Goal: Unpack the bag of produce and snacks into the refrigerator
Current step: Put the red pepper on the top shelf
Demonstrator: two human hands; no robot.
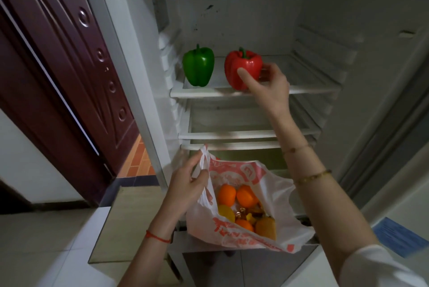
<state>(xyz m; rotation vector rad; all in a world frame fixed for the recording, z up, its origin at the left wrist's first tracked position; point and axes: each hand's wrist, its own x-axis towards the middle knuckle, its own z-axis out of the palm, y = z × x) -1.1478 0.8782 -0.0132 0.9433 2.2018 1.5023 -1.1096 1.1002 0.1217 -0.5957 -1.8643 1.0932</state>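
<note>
While the handles of the plastic bag [243, 196] of oranges [227, 194] are pinched by the left hand [189, 188], the red pepper [242, 69] beside the green pepper [198, 66] on the top shelf [301, 88] is gripped by the right hand [270, 87] fingers.

Two peppers stand side by side on the top shelf [301, 89] of the open refrigerator [267, 19], one pepper [198, 66] at the left and the other pepper [241, 68] just to its right. Two more shelves lie below it. Lower and nearer, in front of the refrigerator, hangs the bag [274, 184] with fruit [227, 194] and snacks inside, and a door [58, 66] stands to the left.
</note>
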